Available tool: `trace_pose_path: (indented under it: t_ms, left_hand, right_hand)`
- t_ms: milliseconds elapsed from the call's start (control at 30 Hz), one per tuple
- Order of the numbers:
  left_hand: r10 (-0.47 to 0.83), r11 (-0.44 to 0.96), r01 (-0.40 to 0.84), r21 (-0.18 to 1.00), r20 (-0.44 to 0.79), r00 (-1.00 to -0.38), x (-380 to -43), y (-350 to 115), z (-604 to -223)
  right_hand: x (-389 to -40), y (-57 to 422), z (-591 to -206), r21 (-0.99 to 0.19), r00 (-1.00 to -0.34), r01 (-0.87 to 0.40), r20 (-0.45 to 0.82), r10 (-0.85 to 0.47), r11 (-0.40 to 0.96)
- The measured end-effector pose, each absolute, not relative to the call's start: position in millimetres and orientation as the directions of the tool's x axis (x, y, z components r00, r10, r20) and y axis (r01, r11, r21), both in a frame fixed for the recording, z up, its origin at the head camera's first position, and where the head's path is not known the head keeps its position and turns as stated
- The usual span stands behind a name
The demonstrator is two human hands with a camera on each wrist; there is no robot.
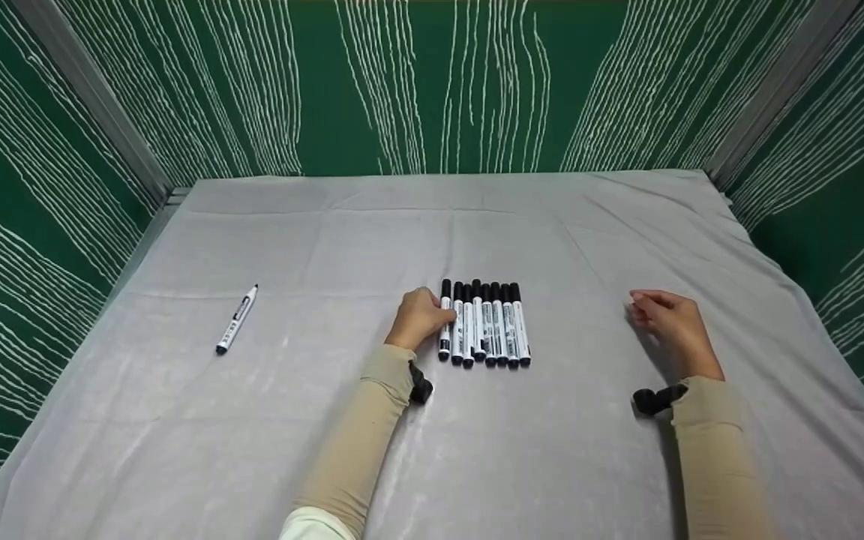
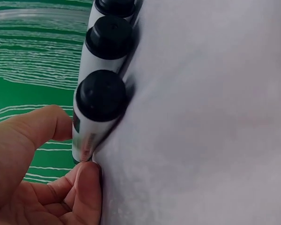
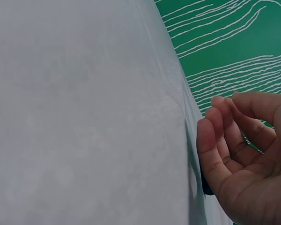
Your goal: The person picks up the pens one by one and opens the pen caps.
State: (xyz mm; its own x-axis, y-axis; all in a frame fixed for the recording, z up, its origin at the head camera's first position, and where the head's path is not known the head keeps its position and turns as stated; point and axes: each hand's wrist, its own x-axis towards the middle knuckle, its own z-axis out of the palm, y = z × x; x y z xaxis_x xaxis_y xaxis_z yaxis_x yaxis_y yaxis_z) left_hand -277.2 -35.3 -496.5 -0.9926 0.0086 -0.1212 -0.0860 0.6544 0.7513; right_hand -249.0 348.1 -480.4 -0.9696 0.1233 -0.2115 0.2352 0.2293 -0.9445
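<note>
Near the middle of the table, several white markers [image 1: 498, 330] with black caps lie side by side in a row, caps pointing away from me. My left hand [image 1: 417, 319] pinches the leftmost marker [image 1: 445, 345], thumb over its top. In the left wrist view, that marker's black end [image 2: 101, 96] faces the camera, with the thumb on one side and curled fingertips [image 2: 88, 185] at the other. Off to the right, my right hand [image 1: 673, 326] hovers with loosely bent fingers and holds nothing; its thumb [image 3: 257, 104] comes close to the fingertips.
One more marker [image 1: 237, 320] lies slanted on the left side of the table, apart from the row. A grey cloth [image 1: 589, 465] with light creases covers the table. Green walls with white wavy lines [image 1: 357, 82] stand behind and at both sides.
</note>
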Motion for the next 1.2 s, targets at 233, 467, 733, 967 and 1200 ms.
trace_pose_path:
  t_ms: [233, 467, 733, 967, 1200]
  left_hand:
    - [0.021, 0.663, -0.058, 0.746, -0.096, -0.995, -277, -36, -496]
    - [-0.007, 0.657, -0.069, 0.751, -0.086, -0.996, -277, -37, -497]
    - [-0.041, 0.562, -0.131, 0.817, -0.131, -0.991, -278, -43, -498]
    - [-0.006, 0.42, -0.198, 0.886, -0.216, -0.976, -280, -52, -497]
    - [0.033, 0.302, -0.197, 0.933, -0.217, -0.976, -282, -57, -496]
  right_hand:
    - [-253, 353, -491, -0.924, -0.972, 0.23, -0.202, 0.118, 0.305]
    - [-252, 352, -492, -0.93, -0.973, 0.226, -0.2, 0.117, 0.291]
    - [-251, 354, -492, -0.925, -0.973, 0.227, -0.202, 0.112, 0.304]
    - [-253, 353, -491, -0.915, -0.97, 0.241, -0.217, 0.109, 0.324]
    - [-254, 351, -489, -0.932, -0.981, 0.194, -0.19, 0.042, 0.305]
